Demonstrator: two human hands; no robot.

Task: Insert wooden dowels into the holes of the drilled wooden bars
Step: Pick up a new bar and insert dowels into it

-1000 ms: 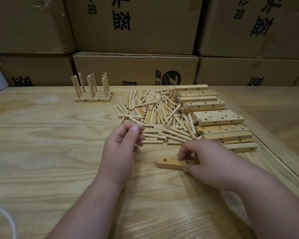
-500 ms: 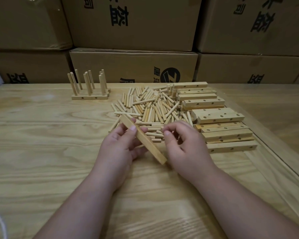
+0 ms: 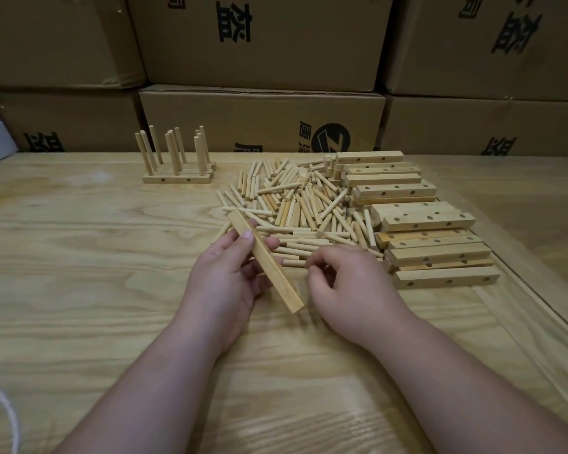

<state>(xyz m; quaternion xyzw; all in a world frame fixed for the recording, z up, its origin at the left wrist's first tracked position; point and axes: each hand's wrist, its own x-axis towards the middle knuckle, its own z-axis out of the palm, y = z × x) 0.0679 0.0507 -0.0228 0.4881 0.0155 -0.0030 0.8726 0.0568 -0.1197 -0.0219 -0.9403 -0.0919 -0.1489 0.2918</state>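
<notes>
Bar (image 3: 265,267) pinched in left hand (image 3: 225,283), tilted off desk (image 3: 79,273) (holes presumably being oriented); right hand (image 3: 348,286), fingers curled, contents indiscernible, positioned beside dowel pile (image 3: 295,211) for picking.

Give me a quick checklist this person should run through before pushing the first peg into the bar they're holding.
1. Bar held firmly: ok, the left hand grips the held bar clear of the table.
2. Holes facing up: cannot tell, only a plain face shows.
3. Peg in hand: cannot tell, the right hand has its fingers curled at the near edge of the dowel pile, and no peg shows in them.
4. More pegs within reach: ok.
5. Finished example to copy: ok, the pegged bars stand at the back left.
</notes>
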